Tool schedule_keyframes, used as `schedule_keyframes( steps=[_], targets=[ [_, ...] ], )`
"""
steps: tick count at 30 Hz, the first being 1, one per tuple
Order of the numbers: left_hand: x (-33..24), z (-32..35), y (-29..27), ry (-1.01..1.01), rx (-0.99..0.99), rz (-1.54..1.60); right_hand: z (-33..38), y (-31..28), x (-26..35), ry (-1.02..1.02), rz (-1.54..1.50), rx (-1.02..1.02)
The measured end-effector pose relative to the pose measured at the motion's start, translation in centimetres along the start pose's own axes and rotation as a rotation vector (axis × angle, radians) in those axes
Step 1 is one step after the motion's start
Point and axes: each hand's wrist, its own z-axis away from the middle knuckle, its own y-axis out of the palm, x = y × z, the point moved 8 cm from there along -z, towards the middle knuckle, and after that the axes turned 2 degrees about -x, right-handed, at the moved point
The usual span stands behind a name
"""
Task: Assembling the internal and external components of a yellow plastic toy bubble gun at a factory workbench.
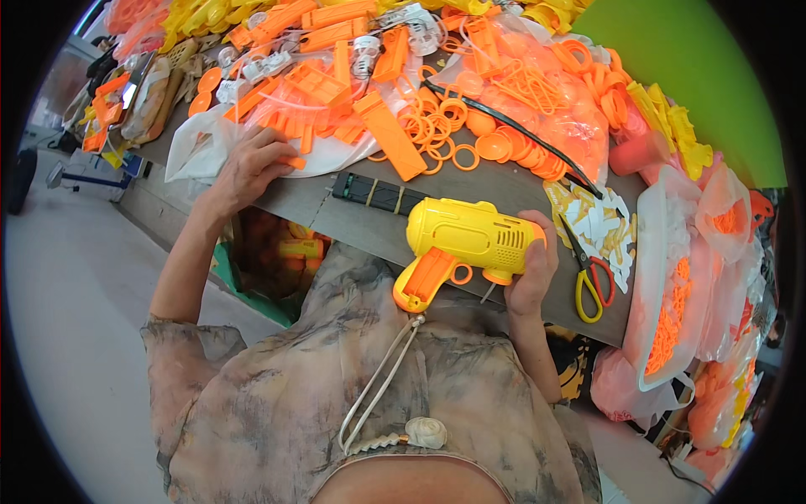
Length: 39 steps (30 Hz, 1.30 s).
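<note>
My right hand point(534, 273) is wrapped round the orange muzzle end of a yellow toy gun point(462, 233), probably a bubble gun. The gun lies sideways over the table's near edge, its orange grip compartment point(431, 273) uncovered and facing up. A thin metal rod point(489, 291) shows below it. At the left, my left hand point(252, 166) rests on a white plastic bag point(197, 144), fingers curled together at a small orange plastic piece point(294, 162). Other small orange pieces point(306, 139) lie beside its fingertips. A black bar with tan bands point(378, 193) lies behind the gun.
Orange covers point(390, 139), rings point(437, 126) and discs point(495, 147) heap across the table's back. Scissors point(588, 273) with red and yellow handles lie at right, near white and tan pieces point(596, 227). A clear tub point(651, 332) stands at the right edge. A black cable point(520, 130) crosses the heap.
</note>
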Motion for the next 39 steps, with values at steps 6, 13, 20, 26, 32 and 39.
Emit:
schedule_keyframes(
  steps=[6,13,20,26,32,39],
  targets=[
    [-0.4,0.3,0.1,-0.066,-0.142,-0.011,0.3,0.3,0.3,-0.016,0.042,-0.005],
    [-2.9,-1.0,0.4,-0.094,-0.514,-0.131,0.0,1.0,2.0,-0.081,0.19,0.011],
    [0.0,2.2,-2.1,-0.257,-0.683,0.301,-0.1,0.3,0.7,-0.061,0.098,0.032],
    [-0.4,2.3,0.6,-0.156,-0.219,0.11,0.0,0.6,0.2,-0.045,0.097,0.054],
    [1.5,2.1,2.4,-0.439,-0.134,0.469,0.1,0.3,0.3,-0.08,0.177,0.035],
    [0.2,1.3,0.3,-0.424,-0.455,0.503,0.1,1.1,1.3,-0.077,0.164,0.042]
  ],
)
